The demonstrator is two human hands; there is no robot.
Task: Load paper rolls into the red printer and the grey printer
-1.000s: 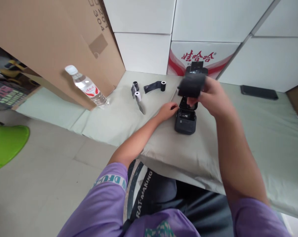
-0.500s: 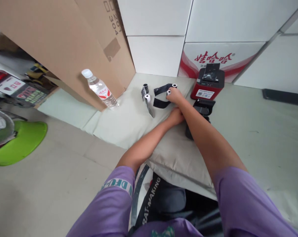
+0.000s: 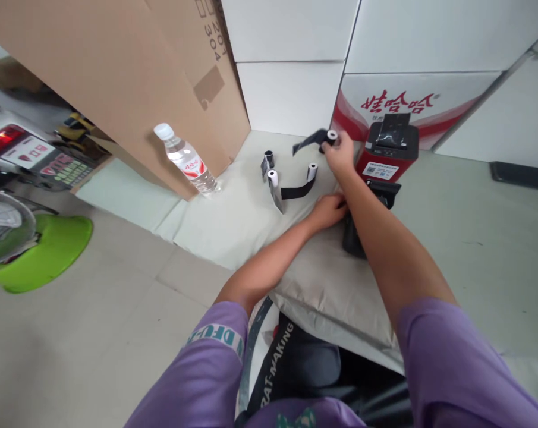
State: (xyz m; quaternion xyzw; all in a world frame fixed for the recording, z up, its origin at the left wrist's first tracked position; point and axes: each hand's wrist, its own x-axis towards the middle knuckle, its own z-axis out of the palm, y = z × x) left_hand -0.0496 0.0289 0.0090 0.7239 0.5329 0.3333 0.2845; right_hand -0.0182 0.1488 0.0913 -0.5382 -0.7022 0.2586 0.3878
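My right hand [image 3: 339, 156] grips a small paper roll [image 3: 332, 138], white at the end, with a loose black strip trailing to the left, raised above the covered surface. Below it, my left hand [image 3: 327, 211] has curled fingers against the left side of a black device [image 3: 354, 238]; my right forearm hides part of the device, and what those fingers hold cannot be made out. Another white-ended roll [image 3: 312, 171] with a long black strip stands left of my right hand. Two more small rolls, a white-ended one [image 3: 273, 177] and a dark one [image 3: 269, 158], stand farther left.
A red and black printer [image 3: 388, 151] stands behind my right forearm. The water bottle [image 3: 188, 163] is by a tall cardboard box [image 3: 170, 77]. White cartons [image 3: 290, 95] line the back. A flat black object [image 3: 522, 176] lies right; a green stool [image 3: 50, 255] is on the left.
My right hand has lifted one roll with its black strip up and away from the neighbouring roll, which stays on the surface. My left hand keeps beside the black device.
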